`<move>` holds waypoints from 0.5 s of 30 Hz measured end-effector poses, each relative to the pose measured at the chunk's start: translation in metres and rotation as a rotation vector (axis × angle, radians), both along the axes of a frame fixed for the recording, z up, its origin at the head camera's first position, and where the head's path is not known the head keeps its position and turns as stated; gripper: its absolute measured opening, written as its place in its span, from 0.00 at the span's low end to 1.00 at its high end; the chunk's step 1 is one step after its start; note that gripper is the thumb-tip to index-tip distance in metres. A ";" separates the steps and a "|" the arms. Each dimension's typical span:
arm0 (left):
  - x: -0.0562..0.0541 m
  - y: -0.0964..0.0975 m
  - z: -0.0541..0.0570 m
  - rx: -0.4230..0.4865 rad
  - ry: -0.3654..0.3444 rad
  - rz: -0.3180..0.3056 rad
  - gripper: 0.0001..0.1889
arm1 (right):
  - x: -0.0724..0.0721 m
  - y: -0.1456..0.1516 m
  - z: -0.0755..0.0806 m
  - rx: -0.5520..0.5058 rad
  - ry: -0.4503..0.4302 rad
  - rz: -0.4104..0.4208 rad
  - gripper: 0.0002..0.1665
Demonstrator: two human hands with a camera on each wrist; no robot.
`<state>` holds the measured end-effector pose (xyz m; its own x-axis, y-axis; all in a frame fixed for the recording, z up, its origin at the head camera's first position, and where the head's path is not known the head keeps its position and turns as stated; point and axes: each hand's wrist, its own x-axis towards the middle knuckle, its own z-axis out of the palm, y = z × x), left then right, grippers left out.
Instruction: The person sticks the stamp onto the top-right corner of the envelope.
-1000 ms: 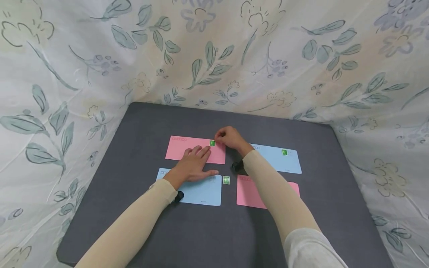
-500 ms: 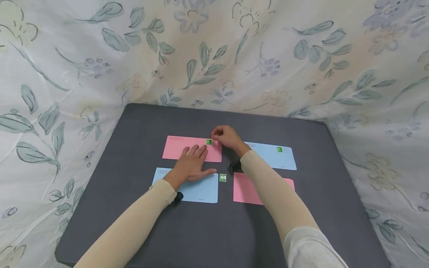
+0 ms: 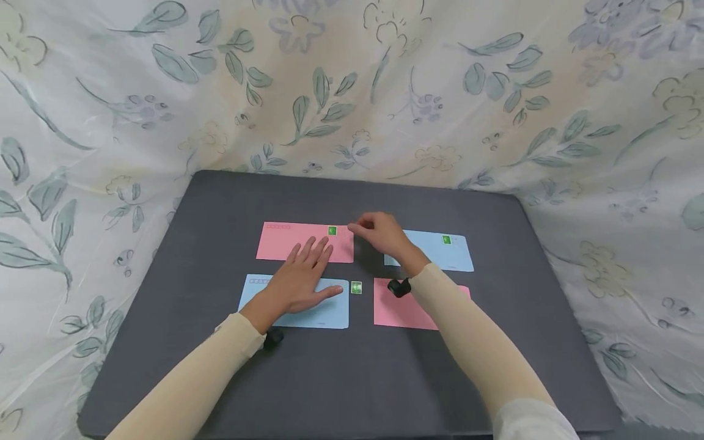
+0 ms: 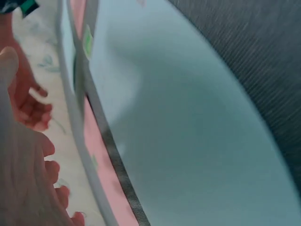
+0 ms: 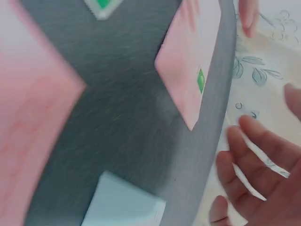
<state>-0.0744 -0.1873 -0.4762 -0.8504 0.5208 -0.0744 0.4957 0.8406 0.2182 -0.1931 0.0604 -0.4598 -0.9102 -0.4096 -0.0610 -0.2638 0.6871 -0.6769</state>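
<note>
Palm down, my left hand [image 3: 297, 284] is over the near left blue envelope [image 3: 321, 311], its fingertips over the far left pink envelope [image 3: 275, 241]. The right wrist view shows left fingers [image 5: 248, 16] apart from the pink envelope. My right hand [image 3: 382, 235] hovers just right of that envelope, fingers loosely bent; in the right wrist view they are spread with nothing between them. A green stamp [image 3: 332, 230] sits at the pink envelope's upper right corner. Another green stamp [image 3: 356, 287] lies on the table, right of the near blue envelope.
The far right blue envelope [image 3: 440, 253] carries a green stamp [image 3: 447, 240]. A near right pink envelope [image 3: 396, 311] is partly hidden under my right forearm. All lie on a dark grey table [image 3: 308, 379], with a floral cloth [image 3: 330, 79] hanging behind.
My right fingers have left the pink envelope's corner and loosened. The left hand has drawn back slightly and lifted. The head view has turned, shifting the envelopes left.
</note>
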 end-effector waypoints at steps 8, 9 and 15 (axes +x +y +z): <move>0.037 -0.009 -0.001 0.039 0.010 -0.092 0.52 | 0.045 0.017 -0.009 0.207 0.068 0.048 0.27; 0.042 -0.010 -0.003 0.047 0.018 -0.099 0.52 | 0.049 0.017 -0.010 0.214 0.075 0.057 0.23; 0.067 -0.014 -0.015 0.022 0.046 -0.117 0.52 | 0.072 0.009 -0.013 0.265 0.059 0.077 0.09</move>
<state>-0.0078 -0.2013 -0.4912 -0.7857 0.6181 -0.0240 0.6004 0.7714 0.2107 -0.1209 0.0696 -0.4733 -0.8821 -0.4546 -0.1236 -0.3557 0.8147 -0.4580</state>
